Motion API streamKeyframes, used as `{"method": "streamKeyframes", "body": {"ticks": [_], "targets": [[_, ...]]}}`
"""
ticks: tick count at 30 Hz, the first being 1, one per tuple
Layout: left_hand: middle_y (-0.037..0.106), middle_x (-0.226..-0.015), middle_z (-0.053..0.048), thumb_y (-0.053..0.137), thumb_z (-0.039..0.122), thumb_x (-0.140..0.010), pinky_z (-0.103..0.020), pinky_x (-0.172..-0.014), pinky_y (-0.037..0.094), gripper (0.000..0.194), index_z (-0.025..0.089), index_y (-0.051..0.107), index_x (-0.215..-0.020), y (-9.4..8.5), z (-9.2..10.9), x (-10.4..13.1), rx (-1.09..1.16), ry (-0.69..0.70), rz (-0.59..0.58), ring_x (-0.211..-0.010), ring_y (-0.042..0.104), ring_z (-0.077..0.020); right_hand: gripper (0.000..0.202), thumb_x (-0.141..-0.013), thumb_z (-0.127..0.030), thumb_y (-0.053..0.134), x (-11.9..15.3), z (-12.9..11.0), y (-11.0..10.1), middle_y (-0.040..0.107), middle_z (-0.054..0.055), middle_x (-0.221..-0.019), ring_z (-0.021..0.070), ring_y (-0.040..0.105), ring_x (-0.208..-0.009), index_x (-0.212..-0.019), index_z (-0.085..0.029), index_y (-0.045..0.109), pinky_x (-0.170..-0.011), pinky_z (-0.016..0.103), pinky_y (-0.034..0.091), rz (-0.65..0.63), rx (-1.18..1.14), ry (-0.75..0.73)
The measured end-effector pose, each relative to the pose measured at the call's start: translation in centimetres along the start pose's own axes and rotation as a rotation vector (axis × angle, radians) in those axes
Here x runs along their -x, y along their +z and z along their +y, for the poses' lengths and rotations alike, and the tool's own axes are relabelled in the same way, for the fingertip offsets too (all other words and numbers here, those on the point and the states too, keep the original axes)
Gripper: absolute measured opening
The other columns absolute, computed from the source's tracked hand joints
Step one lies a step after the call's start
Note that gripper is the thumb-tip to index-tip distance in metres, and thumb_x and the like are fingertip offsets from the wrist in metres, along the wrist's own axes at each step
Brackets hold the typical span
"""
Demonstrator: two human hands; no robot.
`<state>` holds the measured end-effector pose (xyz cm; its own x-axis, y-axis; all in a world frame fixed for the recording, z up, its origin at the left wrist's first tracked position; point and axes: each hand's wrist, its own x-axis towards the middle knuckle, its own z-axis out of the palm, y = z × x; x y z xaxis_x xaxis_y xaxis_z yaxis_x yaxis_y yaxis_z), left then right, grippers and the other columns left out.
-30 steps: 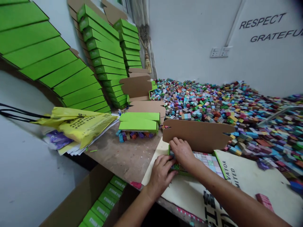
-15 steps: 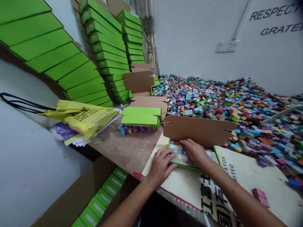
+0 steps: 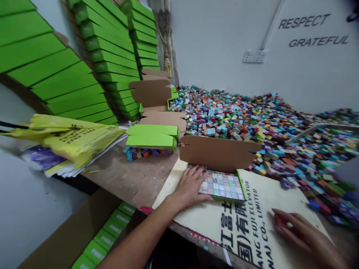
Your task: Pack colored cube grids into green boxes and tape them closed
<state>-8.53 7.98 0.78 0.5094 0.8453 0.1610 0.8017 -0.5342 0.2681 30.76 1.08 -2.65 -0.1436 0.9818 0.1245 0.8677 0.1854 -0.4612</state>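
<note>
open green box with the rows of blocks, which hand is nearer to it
Left. The left hand rests on the left end of the open green box; the right hand is apart from it, off to the right and nearer the person.

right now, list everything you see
printed sheet: one, cream, on table
open box: one, green, on sheet
packed blocks: dozens, multicoloured, inside it
loose blocks: countless, multicoloured, heaped behind
second box: one, green, further back
stacked boxes: dozens, green, back left
bag: one, yellow, left edge
carton: one, brown, below table
sockets: two, white, wall
lettering: two readable words, black, wall
curtain: one, grey, back
left hand: one, on open box
right hand: one, fingers at reddish block
</note>
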Motion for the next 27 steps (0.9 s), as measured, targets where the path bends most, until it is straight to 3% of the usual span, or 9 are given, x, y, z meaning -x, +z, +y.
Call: {"method": "streamKeyframes", "body": {"ticks": [3, 6, 8, 11, 14, 19, 22, 27], "targets": [[0.037, -0.144, -0.011, 0.057, 0.068, -0.072, -0.049, -0.109, 0.021, 0.081, 0.022, 0.038, -0.136, 0.2, 0.0, -0.1, -0.026, 0.0, 0.014, -0.133, 0.029, -0.0311, 0.036, -0.08, -0.048, 0.055, -1.6, -3.3, 0.3, 0.064, 0.006, -0.097, 0.0183, 0.064, -0.077, -0.108, -0.027, 0.064, -0.064, 0.025, 0.053, -0.096, -0.131, -0.038], [0.041, -0.141, -0.012, 0.058, 0.068, -0.071, -0.051, -0.107, 0.025, 0.08, 0.021, 0.041, -0.135, 0.2, 0.0, 0.0, -0.036, 0.012, 0.05, -0.13, 0.033, -0.0319, 0.031, -0.085, -0.04, 0.051, -5.6, -7.5, 0.6, 0.06, 0.006, -0.104, 0.0188, 0.061, -0.087, -0.112, -0.026, 0.058, -0.073, 0.029, 0.051, 0.011, -0.237, -0.112], [0.043, -0.139, -0.013, 0.058, 0.068, -0.071, -0.052, -0.105, 0.027, 0.079, 0.021, 0.042, -0.134, 0.2, -0.1, 0.0, -0.042, 0.032, 0.075, -0.129, 0.035, -0.0324, 0.027, -0.087, -0.033, 0.049, -8.8, -10.5, 1.3, 0.059, 0.006, -0.106, 0.0189, 0.058, -0.094, -0.111, -0.026, 0.057, -0.08, 0.03, 0.048, 0.054, -0.247, -0.236], [0.046, -0.136, -0.013, 0.056, 0.067, -0.073, -0.052, -0.104, 0.029, 0.077, 0.019, 0.045, -0.132, 0.4, -0.2, 0.0, -0.058, 0.054, 0.106, -0.127, 0.037, -0.032, 0.029, -0.087, -0.021, 0.046, -12.7, -14.8, 3.1, 0.058, 0.006, -0.105, 0.019, 0.054, -0.096, -0.113, -0.025, 0.058, -0.081, 0.03, 0.043, 0.064, -0.088, -0.362], [0.046, -0.136, -0.014, 0.056, 0.066, -0.074, -0.052, -0.105, 0.029, 0.076, 0.017, 0.046, -0.131, 0.6, -0.4, 0.1, -0.091, 0.052, 0.124, -0.127, 0.038, -0.0316, 0.031, -0.087, -0.018, 0.047, -14.3, -17.6, 5.4, 0.06, 0.008, -0.101, 0.0216, 0.051, -0.09, -0.115, -0.026, 0.059, -0.079, 0.033, 0.038, 0.069, 0.201, -0.436], [0.043, -0.139, -0.014, 0.057, 0.066, -0.073, -0.051, -0.104, 0.031, 0.08, 0.016, 0.042, -0.134, 1.2, -0.8, 0.0, -0.137, 0.076, 0.131, -0.127, 0.039, -0.0318, 0.032, -0.092, -0.026, 0.043, -14.3, -19.0, 7.9, 0.059, 0.008, -0.109, 0.0228, 0.047, -0.09, -0.123, -0.026, 0.053, -0.079, 0.036, 0.034, 0.134, 0.269, -0.471], [0.045, -0.138, -0.013, 0.053, 0.066, -0.076, -0.05, -0.103, 0.033, 0.078, 0.017, 0.041, -0.135, 1.8, -1.7, -0.3, -0.176, 0.109, 0.182, -0.126, 0.041, -0.0315, 0.028, -0.094, -0.032, 0.04, -14.8, -18.9, 8.2, 0.059, 0.007, -0.108, 0.0232, 0.045, -0.092, -0.113, -0.027, 0.059, -0.079, 0.037, 0.034, 0.186, 0.274, -0.465], [0.048, -0.136, -0.011, 0.051, 0.065, -0.078, -0.048, -0.1, 0.035, 0.072, 0.02, 0.043, -0.135, 2.5, -2.9, -0.8, -0.217, 0.16, 0.237, -0.123, 0.044, -0.0311, 0.034, -0.093, -0.027, 0.041, -14.8, -17.3, 8.0, 0.06, 0.009, -0.103, 0.0226, 0.045, -0.094, -0.124, -0.019, 0.051, -0.082, 0.037, 0.036, 0.187, 0.239, -0.5]]}}
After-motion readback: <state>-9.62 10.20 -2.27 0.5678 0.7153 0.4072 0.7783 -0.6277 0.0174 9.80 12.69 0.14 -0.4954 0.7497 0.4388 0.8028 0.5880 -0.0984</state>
